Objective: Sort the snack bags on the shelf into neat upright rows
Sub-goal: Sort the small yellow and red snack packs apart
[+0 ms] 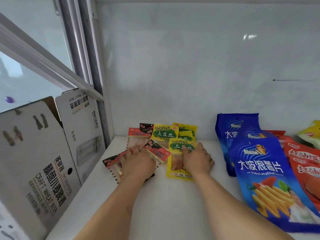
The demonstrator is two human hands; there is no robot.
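Observation:
Small snack packets lie in a loose heap at the back left of the white shelf (166,205). My left hand (138,163) rests on the red-topped packets (156,151), fingers spread over them; one red packet (112,161) sticks out to its left. My right hand (197,158) lies on a yellow packet (176,168) that is flat on the shelf, fingers reaching toward its green label. More yellow packets (164,133) lean against the back wall.
Large blue chip bags (263,172) lie overlapping at the right, with red bags (304,167) beyond them and a yellow-green bag (311,134) at the far right. A white cardboard beer box (39,161) stands left of the shelf. The white back wall (190,75) is close.

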